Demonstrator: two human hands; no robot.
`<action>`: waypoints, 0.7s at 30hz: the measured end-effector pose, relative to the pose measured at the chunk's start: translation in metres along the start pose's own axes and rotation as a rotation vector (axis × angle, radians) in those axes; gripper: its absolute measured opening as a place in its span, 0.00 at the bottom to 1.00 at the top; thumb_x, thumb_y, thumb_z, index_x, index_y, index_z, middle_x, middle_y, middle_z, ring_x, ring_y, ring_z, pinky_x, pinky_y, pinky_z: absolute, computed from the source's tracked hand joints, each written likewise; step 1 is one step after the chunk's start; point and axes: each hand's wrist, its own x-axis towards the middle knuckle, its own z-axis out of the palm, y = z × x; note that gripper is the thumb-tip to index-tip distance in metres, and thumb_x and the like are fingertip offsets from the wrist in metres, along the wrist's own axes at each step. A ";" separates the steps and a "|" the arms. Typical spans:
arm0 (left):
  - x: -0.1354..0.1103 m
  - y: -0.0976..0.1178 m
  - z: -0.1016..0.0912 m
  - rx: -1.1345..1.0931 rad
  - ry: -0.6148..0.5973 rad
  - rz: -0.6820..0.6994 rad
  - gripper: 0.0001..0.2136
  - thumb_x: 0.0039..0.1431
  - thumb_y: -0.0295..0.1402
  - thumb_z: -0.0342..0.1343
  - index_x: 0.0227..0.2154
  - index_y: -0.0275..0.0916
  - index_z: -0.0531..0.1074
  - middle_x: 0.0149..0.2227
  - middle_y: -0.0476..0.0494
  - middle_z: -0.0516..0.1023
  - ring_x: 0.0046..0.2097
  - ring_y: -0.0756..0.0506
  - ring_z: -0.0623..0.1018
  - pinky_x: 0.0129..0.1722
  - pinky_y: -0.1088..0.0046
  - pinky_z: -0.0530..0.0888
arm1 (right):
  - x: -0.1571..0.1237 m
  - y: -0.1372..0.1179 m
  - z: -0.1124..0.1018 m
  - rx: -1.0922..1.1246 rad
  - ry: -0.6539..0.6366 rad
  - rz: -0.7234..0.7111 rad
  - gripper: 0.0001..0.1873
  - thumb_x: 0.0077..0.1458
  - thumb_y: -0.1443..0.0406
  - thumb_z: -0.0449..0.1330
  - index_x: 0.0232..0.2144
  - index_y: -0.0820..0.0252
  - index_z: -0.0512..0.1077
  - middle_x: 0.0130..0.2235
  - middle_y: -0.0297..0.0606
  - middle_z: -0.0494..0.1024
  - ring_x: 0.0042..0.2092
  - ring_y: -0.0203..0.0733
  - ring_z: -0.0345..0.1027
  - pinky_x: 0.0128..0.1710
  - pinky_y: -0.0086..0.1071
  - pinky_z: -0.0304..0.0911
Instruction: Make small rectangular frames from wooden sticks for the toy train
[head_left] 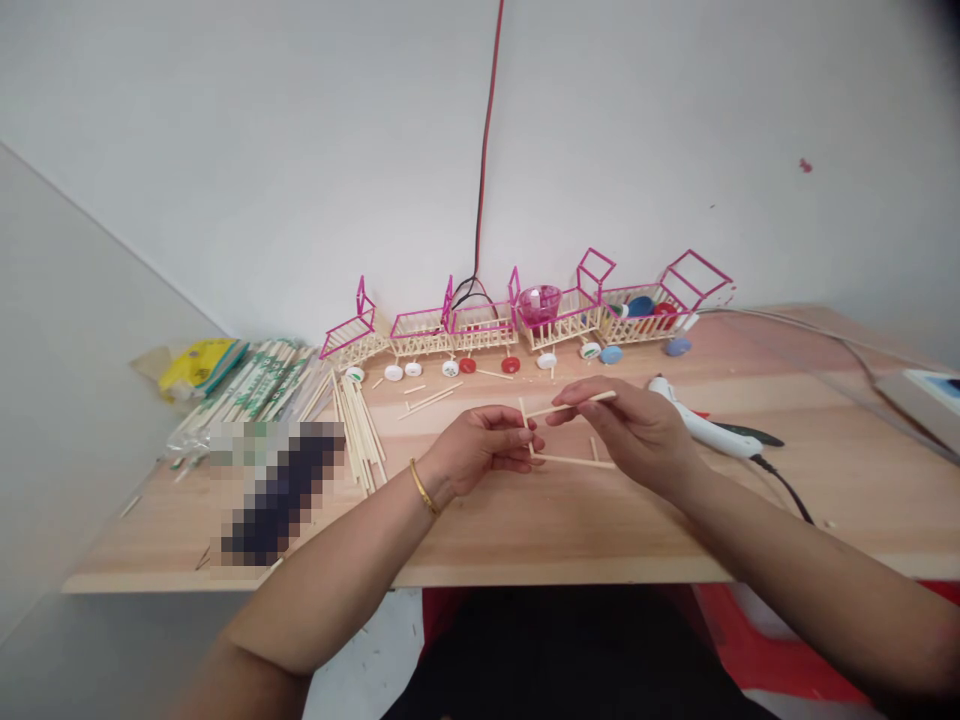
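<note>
Over the middle of the wooden table point(570, 530), both my hands hold a small frame of thin wooden sticks point(566, 436). My left hand point(480, 448), with a gold bangle on its wrist, pinches the frame's left upright. My right hand point(637, 425) pinches the top stick near its right end, fingers closed around it. The lower stick of the frame runs between the two hands just above the table.
A white glue gun point(701, 425) with a black cord lies right of my right hand. A row of pink-and-wood stick carts point(525, 320) with bottle-cap wheels stands along the wall. Loose sticks point(360, 430) and wrapped chopstick packs point(262, 380) lie at the left. A power strip point(926, 395) sits far right.
</note>
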 end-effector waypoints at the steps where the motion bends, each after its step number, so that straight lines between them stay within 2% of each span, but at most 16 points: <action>1: 0.000 0.000 0.000 -0.001 0.000 -0.001 0.12 0.45 0.30 0.64 0.31 0.33 0.69 0.30 0.44 0.77 0.28 0.49 0.78 0.32 0.73 0.75 | 0.000 0.000 0.000 -0.009 -0.001 -0.002 0.07 0.60 0.65 0.51 0.40 0.54 0.68 0.37 0.37 0.78 0.37 0.39 0.75 0.40 0.35 0.66; 9: -0.001 0.001 0.001 0.003 -0.001 0.001 0.11 0.45 0.30 0.64 0.30 0.33 0.69 0.29 0.44 0.77 0.28 0.50 0.77 0.32 0.73 0.75 | 0.001 -0.002 0.000 -0.041 -0.013 0.009 0.08 0.60 0.63 0.51 0.40 0.53 0.68 0.37 0.37 0.79 0.37 0.40 0.74 0.41 0.37 0.66; 21: 0.000 0.001 0.000 -0.003 0.006 -0.005 0.12 0.44 0.30 0.65 0.31 0.34 0.69 0.29 0.45 0.78 0.28 0.50 0.78 0.32 0.72 0.75 | 0.001 -0.002 0.000 -0.022 -0.016 0.009 0.07 0.60 0.64 0.51 0.40 0.55 0.68 0.37 0.37 0.79 0.38 0.39 0.75 0.41 0.36 0.66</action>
